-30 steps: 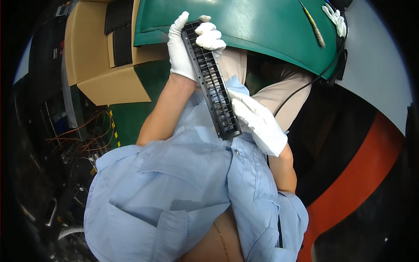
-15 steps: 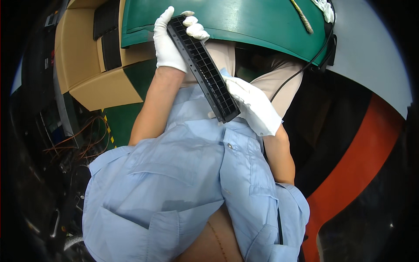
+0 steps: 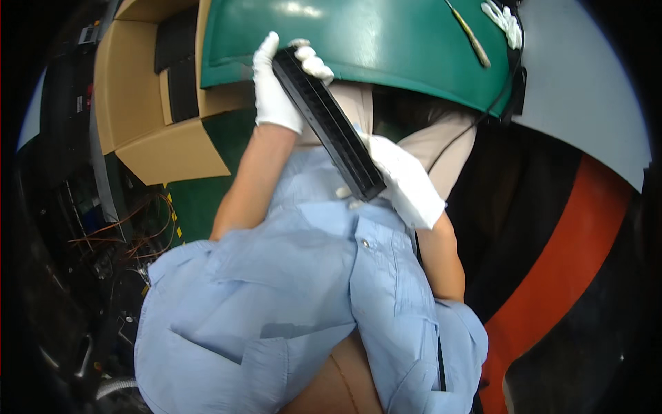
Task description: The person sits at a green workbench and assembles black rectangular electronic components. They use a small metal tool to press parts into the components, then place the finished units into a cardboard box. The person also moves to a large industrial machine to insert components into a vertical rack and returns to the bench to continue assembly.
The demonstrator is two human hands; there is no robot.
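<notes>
A long black slotted plastic part point(image 3: 329, 123), like a narrow grid frame, is held aslant in front of my body, its far end up to the left and its near end down to the right. My left hand point(image 3: 278, 96), in a white glove, grips the far end, thumb on one side and fingers curled over the other. The white-gloved right hand point(image 3: 408, 181) holds the near end from the right; some of its fingertips show beneath the part's lower end, while the rest are hidden.
A green-topped table point(image 3: 414, 52) lies ahead, bearing a thin tool with a yellowish handle point(image 3: 474, 43) and a white glove point(image 3: 505, 26). An open cardboard box point(image 3: 172, 153) with black parts point(image 3: 176, 41) stands at left. A black cable point(image 3: 458, 131) hangs right of centre.
The black part has turned about its length, so its long side wall shows more and its grid openings less. Both hands keep their hold and sit slightly lower in the picture.
</notes>
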